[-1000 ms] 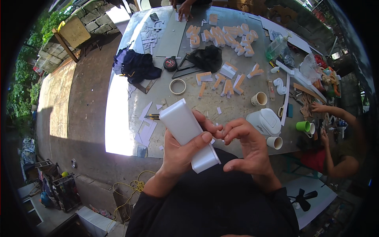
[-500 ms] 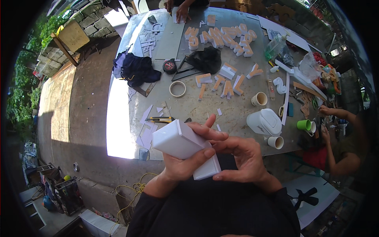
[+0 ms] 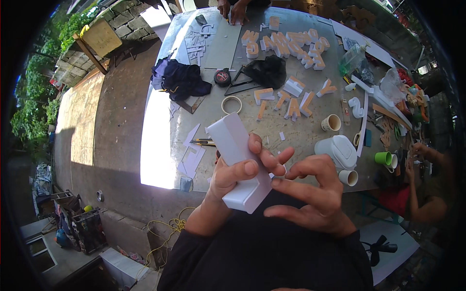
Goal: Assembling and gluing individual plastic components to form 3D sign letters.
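Note:
A white L-shaped block letter [image 3: 234, 140] is held up over the near edge of the table, its long arm pointing up and away to the left. My left hand [image 3: 218, 191] grips it, thumb across the front and fingers round the right side. My right hand [image 3: 318, 196] is just to its right with fingers apart. That index fingertip is close to the letter's side; whether it touches I cannot tell. Beyond, a yellow-and-black utility knife [image 3: 203, 142] lies beside white offcuts [image 3: 192, 160].
Several orange-faced block letters [image 3: 291, 46] cover the table's far middle. Nearer are a tape roll [image 3: 231, 105], a tape measure [image 3: 222, 77], dark cloth [image 3: 182, 80], a white lidded container [image 3: 335, 151] and paper cups [image 3: 348, 177]. Another person's hands [image 3: 235, 10] work at the far edge; someone sits at right [image 3: 427, 189].
My left hand has turned the letter more upright, so its L shape shows. My right hand's fingers have spread and shifted slightly right. The whole view has moved a little.

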Demonstrator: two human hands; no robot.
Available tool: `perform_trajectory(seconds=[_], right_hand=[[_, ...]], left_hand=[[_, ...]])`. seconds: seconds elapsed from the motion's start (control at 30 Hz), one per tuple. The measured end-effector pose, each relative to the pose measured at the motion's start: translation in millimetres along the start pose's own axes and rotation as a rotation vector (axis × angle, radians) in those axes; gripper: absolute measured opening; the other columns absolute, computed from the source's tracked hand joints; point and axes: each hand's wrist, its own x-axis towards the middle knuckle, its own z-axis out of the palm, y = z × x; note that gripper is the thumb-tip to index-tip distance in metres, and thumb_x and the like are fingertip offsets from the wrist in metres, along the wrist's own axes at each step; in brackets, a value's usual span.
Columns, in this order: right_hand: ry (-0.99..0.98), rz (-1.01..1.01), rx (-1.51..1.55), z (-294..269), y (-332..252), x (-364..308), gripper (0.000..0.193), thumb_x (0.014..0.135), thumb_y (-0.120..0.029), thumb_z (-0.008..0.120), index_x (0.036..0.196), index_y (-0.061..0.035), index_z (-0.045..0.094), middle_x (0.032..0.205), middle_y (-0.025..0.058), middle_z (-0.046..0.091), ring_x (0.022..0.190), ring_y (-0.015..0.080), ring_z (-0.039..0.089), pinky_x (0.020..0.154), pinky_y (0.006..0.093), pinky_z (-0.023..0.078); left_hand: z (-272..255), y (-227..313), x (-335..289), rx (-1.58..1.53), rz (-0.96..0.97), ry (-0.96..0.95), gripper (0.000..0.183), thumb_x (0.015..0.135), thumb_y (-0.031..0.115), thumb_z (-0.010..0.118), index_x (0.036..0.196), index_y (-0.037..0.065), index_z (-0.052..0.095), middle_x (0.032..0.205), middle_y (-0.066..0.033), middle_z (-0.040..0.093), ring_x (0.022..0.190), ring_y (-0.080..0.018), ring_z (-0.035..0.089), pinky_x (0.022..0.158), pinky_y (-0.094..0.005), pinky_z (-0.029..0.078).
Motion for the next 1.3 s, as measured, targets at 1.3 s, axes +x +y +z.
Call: perform_trajectory(seconds=[1.3], right_hand=[[0.176, -0.045, -0.154, 42, 17, 4, 0.06, 0.071, -0.038, 0.085, 0.108, 0.0038, 0.064, 0.095, 0.0145, 0.065, 0.084, 0.0268, 0.068, 0.07, 0.035, 0.056]], left_hand=[[4, 2, 8, 0.733, 0.482, 0.182, 0.032, 0.088, -0.005, 0.066, 0.109, 0.008, 0.047, 0.089, -0.0049, 0.056, 0.086, -0.0157, 0.06, 0.094, -0.0426, 0.048]])
